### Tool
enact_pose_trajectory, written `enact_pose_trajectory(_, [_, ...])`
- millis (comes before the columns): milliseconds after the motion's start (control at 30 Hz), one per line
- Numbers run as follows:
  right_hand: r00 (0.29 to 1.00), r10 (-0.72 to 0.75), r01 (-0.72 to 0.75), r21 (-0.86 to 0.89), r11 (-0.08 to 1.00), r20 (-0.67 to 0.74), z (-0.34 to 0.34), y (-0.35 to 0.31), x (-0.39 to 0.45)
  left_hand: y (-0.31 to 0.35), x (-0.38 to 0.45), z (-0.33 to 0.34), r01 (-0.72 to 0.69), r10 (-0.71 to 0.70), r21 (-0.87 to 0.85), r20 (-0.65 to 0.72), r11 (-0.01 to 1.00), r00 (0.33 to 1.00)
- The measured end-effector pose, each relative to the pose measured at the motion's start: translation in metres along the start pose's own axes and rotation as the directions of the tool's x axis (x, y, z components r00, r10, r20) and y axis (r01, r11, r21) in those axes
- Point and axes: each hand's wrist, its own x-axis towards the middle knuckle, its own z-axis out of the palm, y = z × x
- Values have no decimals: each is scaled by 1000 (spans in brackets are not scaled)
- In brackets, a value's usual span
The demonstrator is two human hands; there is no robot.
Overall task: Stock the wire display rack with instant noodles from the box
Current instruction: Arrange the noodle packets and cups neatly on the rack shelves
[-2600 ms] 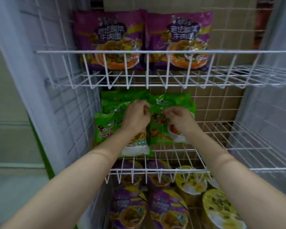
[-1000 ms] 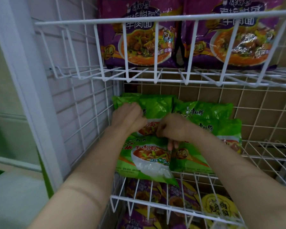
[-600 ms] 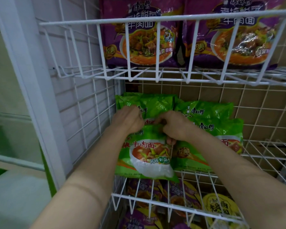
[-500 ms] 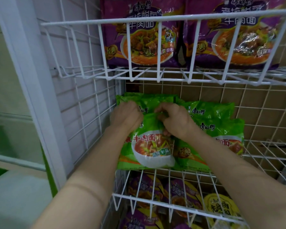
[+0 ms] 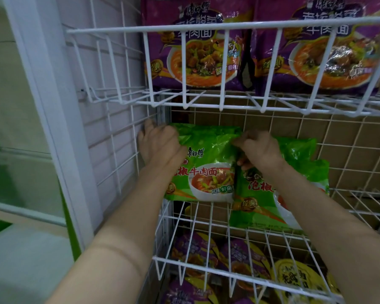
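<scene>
A green instant noodle pack [image 5: 206, 167] stands upright at the back left of the middle wire shelf [image 5: 246, 275]. My left hand [image 5: 157, 143] grips its top left corner and my right hand [image 5: 259, 150] pinches its top right corner. A second green pack [image 5: 259, 207] leans forward beside it on the right, with more green packs [image 5: 298, 150] behind. The box is not in view.
Two purple noodle packs [image 5: 198, 51] stand in the upper wire basket [image 5: 224, 27]. Purple cup noodles [image 5: 198, 251] and a yellow cup [image 5: 298, 277] sit on the shelf below. The rack's white frame [image 5: 51, 128] runs down the left. Bare wire shelf extends to the right [image 5: 360, 202].
Both hands lifted the front green pack from leaning forward and pushed it back upright against the rear of the shelf. My left hand shifted to its top left corner.
</scene>
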Motion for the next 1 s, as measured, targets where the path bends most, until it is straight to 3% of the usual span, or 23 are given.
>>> enact_pose_trajectory(167, [998, 1, -17, 255, 967, 63, 2, 1, -1, 2, 0, 1, 5, -3, 10, -158, 1000, 987])
enact_pose_trajectory(300, [983, 46, -94, 274, 957, 177, 2, -3, -4, -3, 7, 10, -44, 41, -12, -199, 999, 979])
enact_pose_trajectory(433, [997, 80, -75, 232, 970, -10, -24, -8, 8, 9, 6, 15, -201, 171, -77, -296, 976, 940])
enact_pose_trajectory(533, [983, 38, -34, 21, 999, -179, -66, 10, 24, 28, -3, 20, -344, 242, -219, -388, 913, 889])
enact_pose_trajectory(633, [934, -2, -60, -162, 985, -358, -111, 41, 29, 55, -7, 23, -465, 334, -306, -394, 831, 856])
enact_pose_trajectory(700, [925, 2, -73, -171, 983, -381, -125, 60, 26, 76, -6, 23, -507, 402, -288, -352, 813, 845])
enact_pose_trajectory(833, [942, 96, -165, -193, 967, -323, -123, 82, 25, 119, -5, 28, -464, 428, -313, -180, 829, 886])
enact_pose_trajectory(1000, [988, 97, -96, 13, 995, -120, -119, 87, 26, 146, -3, 27, -367, 361, 103, 71, 924, 930])
